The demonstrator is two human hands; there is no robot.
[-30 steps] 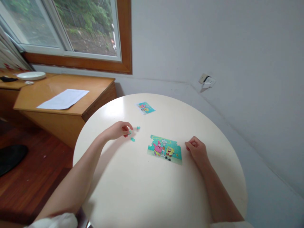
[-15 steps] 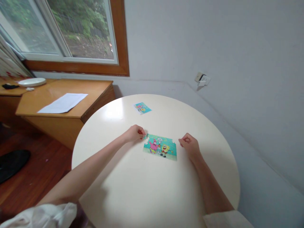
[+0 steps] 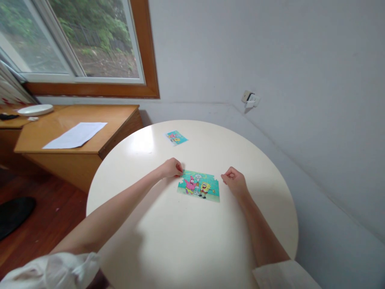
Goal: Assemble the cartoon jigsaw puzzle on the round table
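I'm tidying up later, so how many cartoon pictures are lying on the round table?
2. The jigsaw puzzle lies between the left hand and right hand; the small picture card lies near the table's far edge.

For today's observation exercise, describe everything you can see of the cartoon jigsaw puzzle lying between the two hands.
The jigsaw puzzle is a small flat rectangle, seemingly card, with a turquoise background and cartoon figures in pink, yellow and pale grey. It lies face up on the round cream table, slightly skewed. Its upper edge looks notched, as if pieces are missing. The left hand touches its upper left corner, fingers curled; the right hand, loosely closed, rests on the table just beyond its right edge.
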